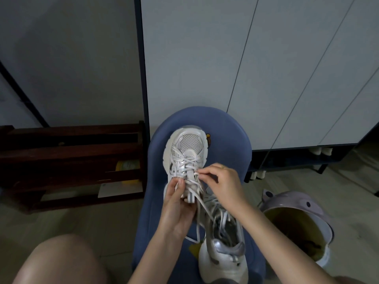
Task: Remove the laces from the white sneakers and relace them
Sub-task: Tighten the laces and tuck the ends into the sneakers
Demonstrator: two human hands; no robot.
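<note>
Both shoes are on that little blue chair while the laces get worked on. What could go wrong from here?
1. The loose lace trails from the held sneaker over the second sneaker; it could tangle with that shoe's own slack laces.
2. The second sneaker sits near the chair edge, so a tug or an arm's nudge might tip it off.
3. The right hand only pinches the lace, so it may slip.

Two sneakers (185, 152) (223, 253), two hands (176, 206) (221, 183)

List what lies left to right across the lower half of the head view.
Dark wooden rack → left hand gripping the held white sneaker → right hand pinching its lace → lilac bin.
</note>
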